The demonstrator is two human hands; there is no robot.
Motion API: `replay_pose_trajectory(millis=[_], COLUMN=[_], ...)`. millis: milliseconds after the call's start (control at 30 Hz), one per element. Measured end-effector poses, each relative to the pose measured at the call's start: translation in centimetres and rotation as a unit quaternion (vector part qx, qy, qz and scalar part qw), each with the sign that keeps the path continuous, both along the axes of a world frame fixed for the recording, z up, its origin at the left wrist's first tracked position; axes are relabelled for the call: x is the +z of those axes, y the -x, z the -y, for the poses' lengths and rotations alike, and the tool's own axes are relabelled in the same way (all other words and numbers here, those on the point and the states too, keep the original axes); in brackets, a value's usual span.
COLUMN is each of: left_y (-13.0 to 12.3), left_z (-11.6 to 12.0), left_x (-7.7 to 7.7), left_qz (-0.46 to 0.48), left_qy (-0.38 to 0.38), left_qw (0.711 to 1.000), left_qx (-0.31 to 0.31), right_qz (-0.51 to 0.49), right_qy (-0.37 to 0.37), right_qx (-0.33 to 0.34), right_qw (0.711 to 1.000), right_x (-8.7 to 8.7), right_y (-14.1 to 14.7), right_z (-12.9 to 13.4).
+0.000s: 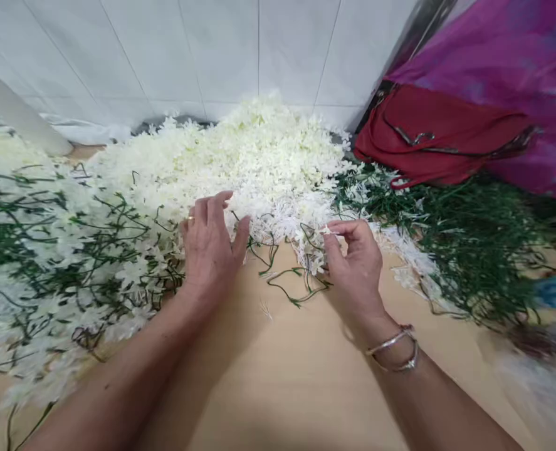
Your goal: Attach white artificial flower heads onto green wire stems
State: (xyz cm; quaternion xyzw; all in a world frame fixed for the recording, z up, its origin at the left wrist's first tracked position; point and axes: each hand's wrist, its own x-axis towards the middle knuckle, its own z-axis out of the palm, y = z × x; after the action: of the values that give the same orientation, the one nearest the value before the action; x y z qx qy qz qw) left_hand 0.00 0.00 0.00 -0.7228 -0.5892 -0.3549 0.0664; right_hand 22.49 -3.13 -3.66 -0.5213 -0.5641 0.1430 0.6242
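Observation:
My left hand [212, 241] rests over the near edge of a heap of white artificial flowers [259, 150], thumb and fingers spread apart, palm down. Between the thumb and fingertips of my right hand [355, 250] is a small white artificial flower [327, 230], pinched at the heap's front right. Loose green stems [282, 285] lie on the table [278, 369] between both hands, with a few white blossoms near my right fingers. A tiny white sprig [266, 309] sits just in front of them.
White flowers on green stems [94, 244] spread across the left. Bare green stems [475, 244] are piled at the right, below a red bag [447, 131] and purple cloth [508, 56]. A pale tube [24, 113] leans at the back left. Tiled wall [225, 50] stands behind.

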Motion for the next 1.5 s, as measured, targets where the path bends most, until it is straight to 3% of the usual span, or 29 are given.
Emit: replay_pose_trajectory(millis=[100, 200, 300, 467, 633, 700, 767, 833, 900, 1000, 1167, 1333, 1500], left_y=[0.3, 1.2, 2.2, 2.4, 1.1, 0.5, 0.1, 0.0, 0.1, 0.5, 0.8, 0.5, 0.4], left_z=[0.2, -0.2, -1.0, -1.1, 0.8, 1.4, 2.0, 2.7, 3.6, 5.0, 6.0, 6.0, 6.1], left_x=[0.6, 0.8, 0.7, 1.7, 3.7, 3.9, 3.5, 2.6, 1.6, 0.0, -1.7, -1.9, -2.1], left_qz=[-0.078, -0.139, -0.141, -0.009, 0.158, 0.191, 0.24, 0.282, 0.281, 0.284, 0.383, 0.46, 0.46], left_qy=[0.024, 0.024, 0.007, -0.079, -0.145, -0.102, -0.006, 0.095, 0.147, 0.177, 0.236, 0.264, 0.287], left_qw=[0.996, 0.985, 0.975, 0.972, 0.964, 0.961, 0.948, 0.924, 0.915, 0.915, 0.871, 0.823, 0.805], left_qx=[-0.028, -0.099, -0.17, -0.222, -0.159, -0.172, -0.207, -0.239, -0.248, -0.225, -0.199, -0.205, -0.239], right_qz=[0.001, 0.009, 0.011, -0.016, -0.037, -0.058, -0.086, -0.114, -0.141, -0.186, -0.206, -0.161, -0.159], right_qy=[-0.002, 0.003, 0.011, 0.007, 0.028, 0.046, 0.07, 0.095, 0.122, 0.175, 0.218, 0.231, 0.258], right_qx=[0.002, 0.006, 0.011, 0.025, 0.063, 0.079, 0.093, 0.111, 0.139, 0.21, 0.323, 0.342, 0.35], right_qw=[1.0, 1.0, 1.0, 1.0, 0.997, 0.994, 0.99, 0.983, 0.973, 0.944, 0.898, 0.897, 0.886], right_x=[-0.2, -0.5, -0.7, -0.5, 0.2, 0.5, 0.9, 1.3, 1.5, 1.7, 2.4, 2.6, 2.3], right_y=[-0.3, -0.4, -0.4, -0.2, 0.5, 0.9, 1.4, 1.6, 1.7, 1.7, 1.8, 2.2, 2.5], right_z=[-0.2, -0.4, -0.4, -0.3, 0.4, 0.8, 1.0, 1.1, 1.0, 0.9, 1.4, 1.9, 2.0])
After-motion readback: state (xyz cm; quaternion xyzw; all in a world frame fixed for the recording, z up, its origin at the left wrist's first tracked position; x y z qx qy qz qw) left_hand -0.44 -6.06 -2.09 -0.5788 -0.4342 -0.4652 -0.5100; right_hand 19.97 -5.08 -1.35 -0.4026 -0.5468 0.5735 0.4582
